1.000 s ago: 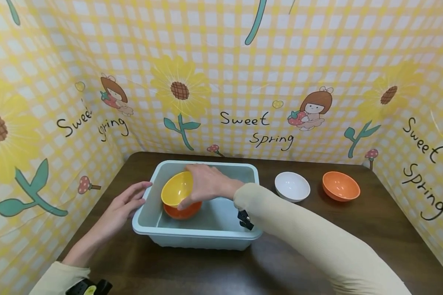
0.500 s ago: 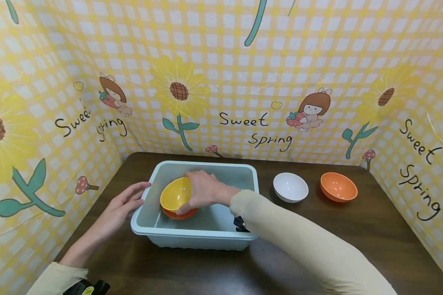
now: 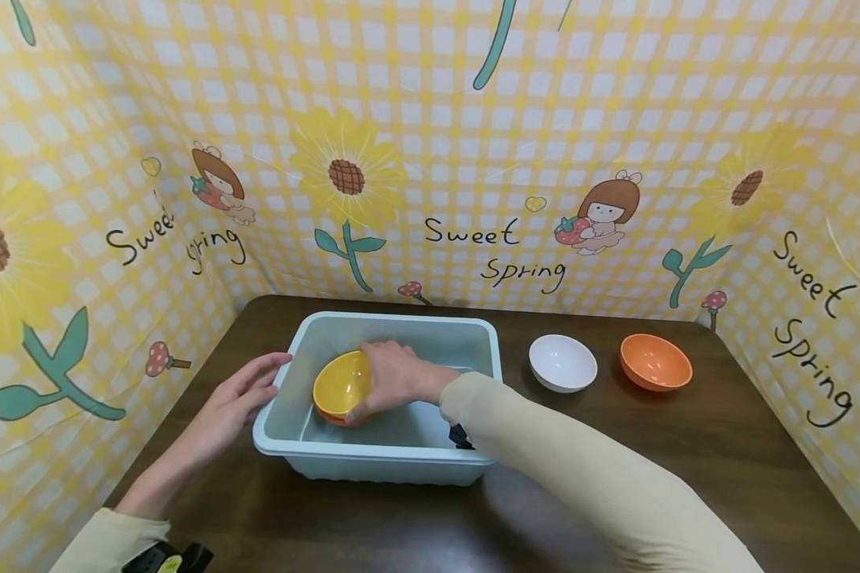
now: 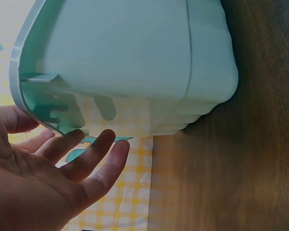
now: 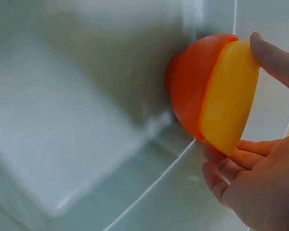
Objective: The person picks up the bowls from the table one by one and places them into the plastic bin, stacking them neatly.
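Note:
In the head view my right hand (image 3: 401,378) reaches down into a pale blue-green plastic bin (image 3: 373,450) and grips a yellow bowl (image 3: 340,384). An orange bowl (image 5: 195,84) stands on the bin's floor; the right wrist view has the yellow bowl's lower part sitting inside it. My thumb is at one side of the yellow rim, and the other fingers are curled at the opposite side. My left hand (image 3: 240,398) touches the bin's left rim. Its fingers (image 4: 96,156) are spread and loosely bent beneath the lip in the left wrist view.
To the right of the bin, a white bowl (image 3: 563,364) and another orange bowl (image 3: 655,363) stand upright on the dark wooden table (image 3: 580,469). Yellow checked cloth (image 3: 437,143) with printed flowers walls the table at the back and both sides.
My right hand has lowered the yellow bowl into the orange one, so less of the orange bowl shows now. The left hand has stayed at the bin's rim.

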Demonstrator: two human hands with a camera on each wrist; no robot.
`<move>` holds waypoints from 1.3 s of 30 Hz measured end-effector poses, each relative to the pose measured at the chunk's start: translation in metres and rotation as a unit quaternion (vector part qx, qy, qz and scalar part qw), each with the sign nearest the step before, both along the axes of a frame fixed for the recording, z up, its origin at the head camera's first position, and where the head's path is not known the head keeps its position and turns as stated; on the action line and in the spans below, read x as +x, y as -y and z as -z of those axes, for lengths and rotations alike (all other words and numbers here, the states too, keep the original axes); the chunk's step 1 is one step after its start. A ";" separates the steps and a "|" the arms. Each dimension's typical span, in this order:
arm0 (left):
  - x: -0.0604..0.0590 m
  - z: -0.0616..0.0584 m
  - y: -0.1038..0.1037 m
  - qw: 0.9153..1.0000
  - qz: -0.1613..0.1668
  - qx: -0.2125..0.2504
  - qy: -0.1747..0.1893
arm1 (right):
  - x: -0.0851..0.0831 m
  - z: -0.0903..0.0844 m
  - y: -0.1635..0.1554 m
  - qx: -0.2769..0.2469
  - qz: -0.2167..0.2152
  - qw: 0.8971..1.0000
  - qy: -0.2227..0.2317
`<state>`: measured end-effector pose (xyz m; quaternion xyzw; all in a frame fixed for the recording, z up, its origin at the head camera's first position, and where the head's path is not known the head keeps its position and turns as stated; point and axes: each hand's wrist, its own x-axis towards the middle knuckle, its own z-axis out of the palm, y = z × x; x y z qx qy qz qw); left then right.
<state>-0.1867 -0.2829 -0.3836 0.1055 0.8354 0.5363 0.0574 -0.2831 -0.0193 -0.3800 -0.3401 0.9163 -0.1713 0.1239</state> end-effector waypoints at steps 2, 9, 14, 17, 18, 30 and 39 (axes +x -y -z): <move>0.000 0.000 0.000 1.000 -0.002 0.001 0.002 | 0.000 0.001 0.001 -0.004 -0.005 1.000 0.005; 0.000 0.000 -0.001 1.000 -0.001 0.002 0.000 | 0.000 0.005 0.002 -0.001 -0.018 1.000 0.007; 0.001 0.000 -0.001 1.000 0.000 0.000 0.000 | 0.000 0.004 0.002 0.002 -0.015 1.000 0.020; 0.001 0.000 -0.001 1.000 0.000 0.005 0.000 | 0.001 0.004 0.002 0.006 -0.016 1.000 0.017; 0.001 -0.001 -0.001 1.000 0.001 0.007 -0.001 | 0.001 0.004 0.002 0.007 -0.016 1.000 0.015; 0.001 0.001 0.000 1.000 0.002 0.012 -0.003 | 0.003 0.003 0.000 0.011 -0.004 0.999 0.033; 0.001 0.000 -0.001 1.000 0.001 0.018 0.001 | 0.004 0.004 0.001 0.022 0.002 0.999 0.031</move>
